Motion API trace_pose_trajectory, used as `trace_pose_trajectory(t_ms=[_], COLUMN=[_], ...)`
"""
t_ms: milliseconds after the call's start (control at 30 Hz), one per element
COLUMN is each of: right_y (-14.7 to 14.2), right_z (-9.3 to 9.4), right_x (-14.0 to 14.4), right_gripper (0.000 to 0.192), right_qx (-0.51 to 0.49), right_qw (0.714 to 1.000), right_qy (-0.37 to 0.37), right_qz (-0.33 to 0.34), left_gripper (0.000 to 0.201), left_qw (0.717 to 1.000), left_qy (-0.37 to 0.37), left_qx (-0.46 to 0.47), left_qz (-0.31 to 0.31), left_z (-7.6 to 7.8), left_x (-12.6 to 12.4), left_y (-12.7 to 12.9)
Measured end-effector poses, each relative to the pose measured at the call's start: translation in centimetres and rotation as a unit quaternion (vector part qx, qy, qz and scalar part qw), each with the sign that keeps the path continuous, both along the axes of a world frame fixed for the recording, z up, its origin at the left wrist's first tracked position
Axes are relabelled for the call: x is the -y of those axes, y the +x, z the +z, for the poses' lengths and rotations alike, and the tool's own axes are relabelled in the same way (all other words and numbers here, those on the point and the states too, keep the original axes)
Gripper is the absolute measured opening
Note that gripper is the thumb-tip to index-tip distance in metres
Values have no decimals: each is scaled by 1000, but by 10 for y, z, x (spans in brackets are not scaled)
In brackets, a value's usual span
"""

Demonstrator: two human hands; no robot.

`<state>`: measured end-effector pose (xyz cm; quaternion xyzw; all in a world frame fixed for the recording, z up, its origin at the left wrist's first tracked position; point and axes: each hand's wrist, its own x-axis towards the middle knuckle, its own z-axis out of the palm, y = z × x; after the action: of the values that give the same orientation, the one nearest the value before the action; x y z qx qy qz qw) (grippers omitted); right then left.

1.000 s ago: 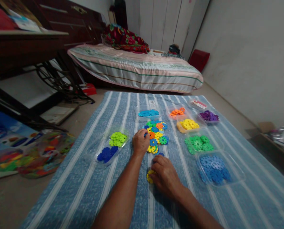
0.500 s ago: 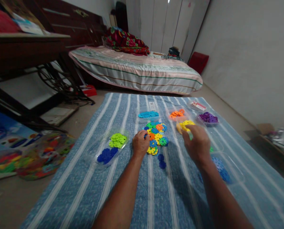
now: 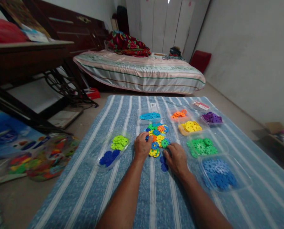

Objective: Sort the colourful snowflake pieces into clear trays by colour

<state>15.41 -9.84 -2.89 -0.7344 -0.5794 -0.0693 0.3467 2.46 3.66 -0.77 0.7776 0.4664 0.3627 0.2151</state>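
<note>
Head view, cloth: I see the striped blue cloth (image 3: 132,197) nearest me.
Right hand: my right hand (image 3: 176,159) lies palm-down on dark blue discs (image 3: 163,163); grip hidden, I cannot tell.
Left hand: my left hand (image 3: 142,146) rests curled on the mixed pile (image 3: 157,136).
Beyond: sorted trays, yellow tray (image 3: 189,127), then the bed (image 3: 142,71).

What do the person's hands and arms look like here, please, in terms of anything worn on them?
Both forearms are bare up to the bottom edge of the picture: no sleeves show. The left hand and the right hand wear no gloves, and no watch, bracelet or ring is visible on the sides that face the camera.
</note>
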Motion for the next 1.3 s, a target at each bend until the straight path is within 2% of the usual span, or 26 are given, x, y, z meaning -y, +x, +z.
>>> trace_pose_trajectory(t_ms=[133,233,333,500,733,1000,1300], right_y=[2,4,7,13,16,16,15], right_z=[-1,0,-1,1,5,4,6], right_x=[-1,-2,-4,-8,-9,-9,-8], right_gripper=[22,20,19,19,23,23,24], right_qx=[-38,-68,-93,-145,-172,-171,-167], right_qw=[999,998,995,989,985,985,986], right_qy=[0,11,19,28,17,20,14], right_qz=[8,8,12,19,19,13,12], left_gripper=[35,52,60,46,23,21,19], left_qw=[999,997,994,992,996,998,999], left_qy=[23,42,54,64,51,6,-16], left_qx=[-26,-49,-70,-71,1,41,38], left_qz=[-9,-37,-65,-86,-77,-54,-12], left_z=[1,0,-1,-6,-13,-8,-1], left_x=[4,7,10,8,0,1,5], left_y=[2,2,2,0,-4,-4,-4])
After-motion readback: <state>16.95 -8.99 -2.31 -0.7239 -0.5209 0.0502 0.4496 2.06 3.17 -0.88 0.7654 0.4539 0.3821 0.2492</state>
